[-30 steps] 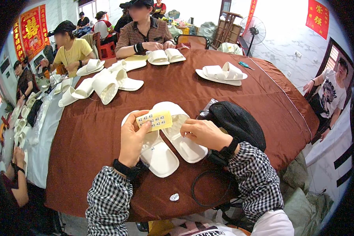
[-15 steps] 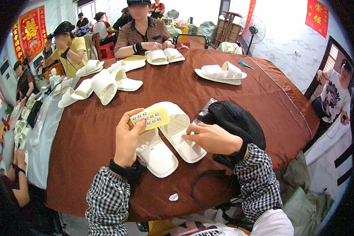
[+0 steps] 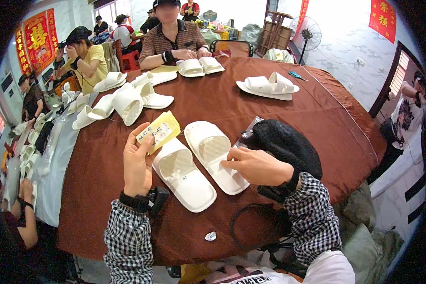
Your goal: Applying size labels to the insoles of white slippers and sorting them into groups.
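My left hand (image 3: 139, 158) pinches a yellow sheet of number stickers (image 3: 160, 132) between thumb and fingers, left of a pair of white slippers. The left slipper (image 3: 194, 191) has a small printed sticker (image 3: 185, 178) on its insole. Over the insole of the right slipper (image 3: 225, 173) is my right hand (image 3: 258, 165), thumb and fingertips pressed together at its right edge. Whatever those fingertips hold, if anything, is hidden. Both slippers lie side by side, toe straps toward the far side.
A black mesh bag (image 3: 288, 146) sits right of the slippers on the brown tablecloth (image 3: 203, 106). A small white tag (image 3: 210, 236) lies near the front edge. More white slippers (image 3: 128, 104) stand at the left and far side, where a person (image 3: 168, 42) sits. Teal scissors (image 3: 297, 75) lie far right.
My left hand has moved left with the sticker sheet, tilting it and uncovering the left slipper's strap. My right hand has stayed at the right slipper.
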A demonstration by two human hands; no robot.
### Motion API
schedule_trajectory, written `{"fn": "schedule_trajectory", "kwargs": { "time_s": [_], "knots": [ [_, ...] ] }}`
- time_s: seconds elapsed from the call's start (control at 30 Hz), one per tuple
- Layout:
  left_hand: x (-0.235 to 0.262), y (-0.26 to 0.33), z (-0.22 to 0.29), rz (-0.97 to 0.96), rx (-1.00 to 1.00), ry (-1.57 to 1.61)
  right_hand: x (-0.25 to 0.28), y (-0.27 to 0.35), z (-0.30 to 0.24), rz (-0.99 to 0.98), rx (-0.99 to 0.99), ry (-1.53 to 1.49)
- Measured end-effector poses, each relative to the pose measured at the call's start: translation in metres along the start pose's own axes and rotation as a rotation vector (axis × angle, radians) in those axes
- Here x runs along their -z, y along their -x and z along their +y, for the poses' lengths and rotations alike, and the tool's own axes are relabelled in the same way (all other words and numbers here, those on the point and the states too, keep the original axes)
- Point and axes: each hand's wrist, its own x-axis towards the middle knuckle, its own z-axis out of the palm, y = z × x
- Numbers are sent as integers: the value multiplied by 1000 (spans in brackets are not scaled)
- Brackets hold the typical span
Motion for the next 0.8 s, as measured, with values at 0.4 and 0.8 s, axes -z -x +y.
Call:
{"fn": "schedule_trajectory", "kwargs": {
  "time_s": [0.4,0.8],
  "knots": [
    [-18,10,-2,-128,-75,-132,-1,-3,-2,6,-4,9],
    [-21,13,-3,-153,-68,-229,1,-2,-1,-9,2,2]
  ]
}}
